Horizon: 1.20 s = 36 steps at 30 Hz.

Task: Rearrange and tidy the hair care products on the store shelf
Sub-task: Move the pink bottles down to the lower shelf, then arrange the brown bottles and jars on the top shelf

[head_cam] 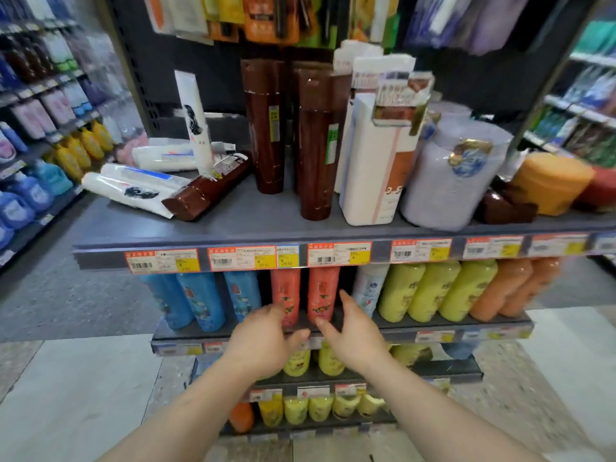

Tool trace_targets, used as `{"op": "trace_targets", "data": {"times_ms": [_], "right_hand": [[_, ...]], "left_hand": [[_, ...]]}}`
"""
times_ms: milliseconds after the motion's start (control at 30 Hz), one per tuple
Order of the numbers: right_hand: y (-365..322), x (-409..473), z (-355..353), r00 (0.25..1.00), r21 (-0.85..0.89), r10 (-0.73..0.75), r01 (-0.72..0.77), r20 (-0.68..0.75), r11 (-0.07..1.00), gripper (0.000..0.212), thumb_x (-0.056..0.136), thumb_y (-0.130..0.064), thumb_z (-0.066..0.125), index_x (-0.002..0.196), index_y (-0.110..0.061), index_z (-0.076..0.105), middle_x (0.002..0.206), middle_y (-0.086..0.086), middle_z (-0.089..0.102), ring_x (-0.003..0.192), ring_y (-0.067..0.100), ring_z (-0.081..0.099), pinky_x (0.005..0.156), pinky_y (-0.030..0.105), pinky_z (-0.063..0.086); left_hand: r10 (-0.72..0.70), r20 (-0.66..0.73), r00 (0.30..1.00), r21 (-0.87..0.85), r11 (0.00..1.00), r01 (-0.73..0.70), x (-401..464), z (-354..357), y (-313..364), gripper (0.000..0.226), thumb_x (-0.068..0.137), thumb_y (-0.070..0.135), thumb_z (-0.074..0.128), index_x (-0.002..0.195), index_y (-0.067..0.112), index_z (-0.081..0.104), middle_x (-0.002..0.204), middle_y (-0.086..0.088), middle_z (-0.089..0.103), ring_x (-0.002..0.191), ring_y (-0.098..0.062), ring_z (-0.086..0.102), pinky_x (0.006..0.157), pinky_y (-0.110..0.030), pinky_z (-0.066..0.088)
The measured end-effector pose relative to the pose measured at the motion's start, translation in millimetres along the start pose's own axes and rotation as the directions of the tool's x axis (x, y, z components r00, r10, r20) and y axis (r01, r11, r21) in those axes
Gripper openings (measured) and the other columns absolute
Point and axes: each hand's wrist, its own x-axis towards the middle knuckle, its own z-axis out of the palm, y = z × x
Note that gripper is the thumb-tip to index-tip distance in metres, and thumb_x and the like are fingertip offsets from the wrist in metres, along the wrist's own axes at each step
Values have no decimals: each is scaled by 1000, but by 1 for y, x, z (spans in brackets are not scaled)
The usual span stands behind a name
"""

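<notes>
Two red-orange bottles (286, 296) (322, 293) stand side by side on the second shelf (433, 323). My left hand (266, 341) reaches toward the left one, fingers loosely spread near its base. My right hand (353, 331) is beside the right bottle with thumb and fingers apart. Neither hand holds anything. On the top shelf (253, 228), brown bottles (316, 141) stand upright. One brown bottle (206, 188) and several white tubes (130, 185) lie on their sides at the left.
Blue bottles (200, 301) stand left of the red ones; a white bottle (368, 288), yellow-green bottles (430, 291) and orange bottles (510, 288) to the right. A white box (373, 168), lilac jar (446, 175) and orange tub (550, 181) fill the top right. Price tags (243, 258) line the shelf edges.
</notes>
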Motion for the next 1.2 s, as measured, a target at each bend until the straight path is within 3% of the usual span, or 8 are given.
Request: {"op": "trace_targets", "data": {"times_ms": [100, 200, 333, 567, 700, 933, 1067, 1200], "right_hand": [[-11, -16, -36, 999, -129, -5, 10, 32, 992, 67, 89, -54, 55, 146, -28, 32, 139, -1, 51, 124, 18, 50, 95, 29, 42], [-16, -27, -84, 1000, -183, -16, 19, 19, 983, 64, 89, -58, 51, 144, -30, 34, 144, -5, 47, 128, 16, 47, 101, 28, 39], [-20, -41, -151, 991, -187, -43, 18, -129, 982, 50, 88, -54, 55, 134, -36, 45, 130, -9, 57, 118, 12, 54, 94, 27, 45], [13, -25, -252, 909, -162, -84, 18, -409, 987, 39, 84, -51, 62, 121, -38, 55, 101, -20, 58, 92, 1, 57, 71, 21, 42], [44, 5, -300, 903, -147, -118, 61, -414, 987, 41, 82, -47, 68, 119, -34, 57, 104, -12, 61, 96, 7, 59, 82, 28, 48], [75, 60, -351, 950, -275, -233, 171, -210, 946, 56, 78, -47, 71, 128, -32, 52, 122, -6, 59, 111, 13, 56, 91, 28, 45], [75, 82, -350, 913, -388, -382, 304, -144, 870, 63, 73, -51, 73, 129, -27, 54, 119, -3, 58, 115, 18, 52, 94, 32, 42], [64, 92, -332, 867, -558, -479, 331, -138, 761, 69, 65, -70, 63, 119, -27, 58, 108, -3, 56, 103, 21, 49, 84, 36, 45]], "left_hand": [[111, -17, 994, 120, 987, -108, -16, -30, 18, 64, 83, 72, 40, 130, 31, 49, 127, 6, 57, 118, -16, 51, 97, -33, 44], [230, -54, 972, 78, 971, -225, -18, -58, 48, 70, 79, 77, 37, 131, 32, 51, 127, 12, 57, 120, -11, 51, 98, -30, 44], [386, -164, 908, 73, 923, -379, -12, -83, 108, 62, 80, 76, 39, 125, 35, 52, 126, 11, 60, 118, -11, 53, 97, -29, 44], [477, -267, 837, -12, 867, -498, 12, -78, 206, 62, 86, 62, 51, 140, 32, 44, 138, 11, 53, 126, -8, 48, 101, -25, 37], [463, -323, 825, -8, 871, -491, 33, -65, 252, 63, 86, 63, 51, 141, 35, 41, 140, 15, 49, 128, -5, 44, 104, -25, 36], [329, -383, 863, -70, 921, -383, 64, -45, 316, 62, 82, 63, 57, 137, 38, 43, 134, 18, 53, 120, -2, 48, 98, -24, 42], [249, -433, 866, -83, 946, -313, 65, -36, 318, 61, 80, 61, 61, 135, 38, 47, 127, 20, 55, 109, 6, 46, 87, -16, 37], [207, -438, 875, -100, 956, -276, 67, -36, 313, 63, 77, 61, 64, 133, 39, 47, 122, 23, 53, 102, 11, 42, 84, -13, 35]]}}
